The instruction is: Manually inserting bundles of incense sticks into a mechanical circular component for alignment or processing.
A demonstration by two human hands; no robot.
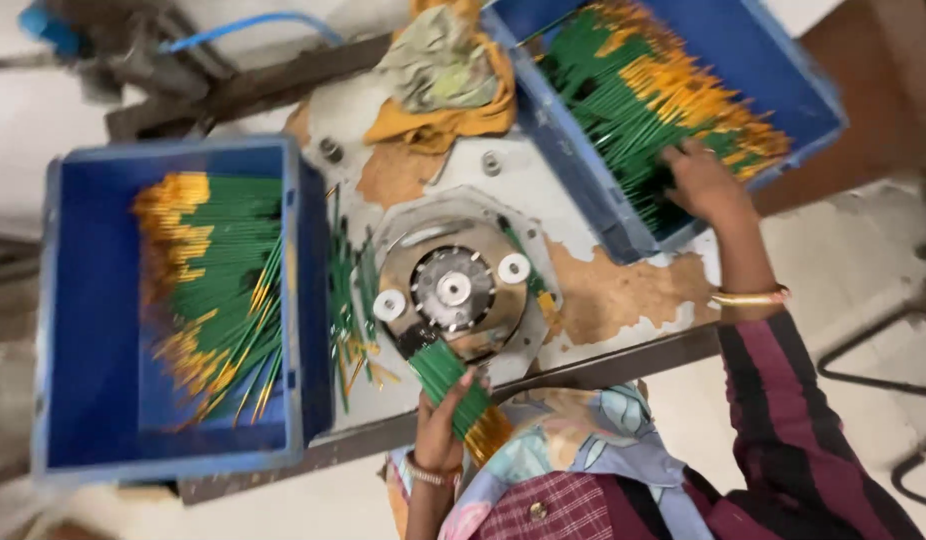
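Note:
My left hand [439,420] grips a bundle of green sticks with yellow ends [453,385], its green tips close to a round metal machine head [453,288] with two white rollers. My right hand [701,180] reaches into the blue crate [783,70] at the upper right, resting on a heap of the same green and yellow sticks [663,90]. I cannot tell whether its fingers close on any. A gold bangle sits on my right wrist.
A second blue crate [93,300] at the left holds more sticks [223,290]. Loose sticks [348,300] lie between it and the machine. A yellow rag [443,75] lies on the worn table [623,295]. A blue hose runs at the top.

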